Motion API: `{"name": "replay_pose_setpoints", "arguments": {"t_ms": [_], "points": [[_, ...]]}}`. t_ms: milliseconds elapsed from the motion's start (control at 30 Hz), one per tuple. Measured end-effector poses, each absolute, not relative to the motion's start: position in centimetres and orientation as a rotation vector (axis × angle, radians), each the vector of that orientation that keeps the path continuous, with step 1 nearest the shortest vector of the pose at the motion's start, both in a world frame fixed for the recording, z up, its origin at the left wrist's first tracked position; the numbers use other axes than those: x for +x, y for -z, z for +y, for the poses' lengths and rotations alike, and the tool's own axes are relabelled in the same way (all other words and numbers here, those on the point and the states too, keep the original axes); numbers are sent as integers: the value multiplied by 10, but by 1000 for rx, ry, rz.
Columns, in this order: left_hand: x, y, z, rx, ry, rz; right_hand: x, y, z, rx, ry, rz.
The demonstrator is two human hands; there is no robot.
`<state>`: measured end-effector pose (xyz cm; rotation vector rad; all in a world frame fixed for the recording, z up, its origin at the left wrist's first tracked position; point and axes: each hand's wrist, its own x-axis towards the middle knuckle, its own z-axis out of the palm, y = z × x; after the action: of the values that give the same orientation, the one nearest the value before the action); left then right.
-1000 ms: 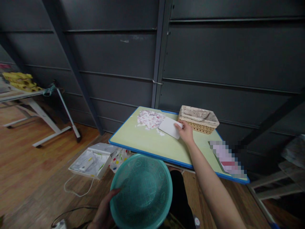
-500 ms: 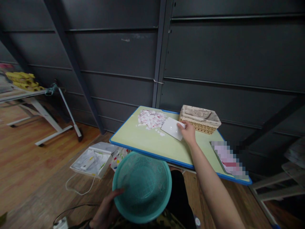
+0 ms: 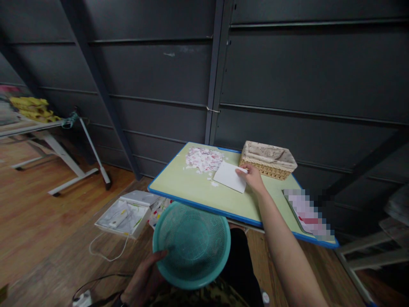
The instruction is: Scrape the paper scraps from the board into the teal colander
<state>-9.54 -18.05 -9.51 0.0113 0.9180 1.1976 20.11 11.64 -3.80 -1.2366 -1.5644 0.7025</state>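
My left hand (image 3: pixel 148 273) grips the rim of a teal plastic colander (image 3: pixel 191 245), thumb over the edge and fingers hidden underneath. The colander is held against the table's front edge, with no scraps visible inside. On the tabletop, my right hand (image 3: pixel 252 175) is closed on the right edge of a flat white board (image 3: pixel 230 176), tilted on the surface. Just left of the board lies a heap of torn paper scraps (image 3: pixel 203 159), white with pink and red bits, and a few loose pieces have strayed towards the front.
The light green table (image 3: pixel 179 183) has a blue edge. A fabric-lined wicker basket (image 3: pixel 268 160) stands behind my right hand, and a blurred-out flat item (image 3: pixel 306 215) lies at the right. An open white box (image 3: pixel 124 215) and a power strip (image 3: pixel 82 299) sit on the floor. A dark panelled wall rises behind.
The white board has shifted slightly left and towards me, its face now tilted differently. The colander has tipped a little, its near rim higher. Both hands keep their hold.
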Motion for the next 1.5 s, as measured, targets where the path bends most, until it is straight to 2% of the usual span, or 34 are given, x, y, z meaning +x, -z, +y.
{"name": "replay_pose_setpoints", "arguments": {"t_ms": [200,333,667,1133,1233,1367,1500], "points": [[-93,86,-180,-28,-1190,925,189,29,98,-1180,-1068,-1731],[-94,91,-177,-6,-1225,917,182,25,91,-1086,-1311,-1655],[-90,75,-173,-60,-1264,948,176,23,83,-1019,-1519,-1690],[-98,84,-174,40,-1279,944,167,29,78,-948,-1668,-1808],[-96,78,-174,24,-1271,991,166,33,86,-987,-1527,-1645],[-95,72,-172,39,-1301,998,171,36,103,-1129,-1017,-1301],[-98,76,-171,56,-1293,973,176,38,113,-1180,-643,-1298]]}}
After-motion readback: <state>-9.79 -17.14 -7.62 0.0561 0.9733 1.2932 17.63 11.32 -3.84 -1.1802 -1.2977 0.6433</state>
